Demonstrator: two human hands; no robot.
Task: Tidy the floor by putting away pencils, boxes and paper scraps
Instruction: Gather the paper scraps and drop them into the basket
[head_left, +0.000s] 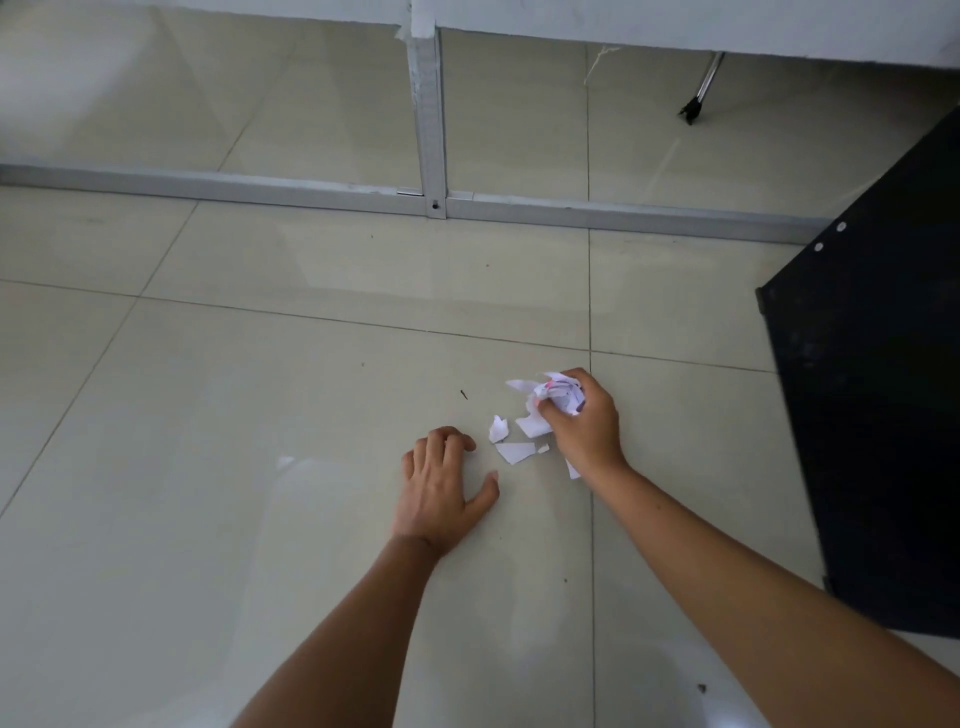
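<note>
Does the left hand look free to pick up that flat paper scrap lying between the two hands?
Probably yes. The left hand rests empty on the floor with its fingers just beside the flat scrap, and nothing lies between them. The right hand is busy holding a crumpled wad.

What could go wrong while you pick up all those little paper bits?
The right hand already holds a crumpled wad, so grabbing more might let pieces slip back out. The loose scraps lie flat on the smooth floor tiles, hard to pinch. One scrap is half hidden under the wrist and could be missed.
</note>
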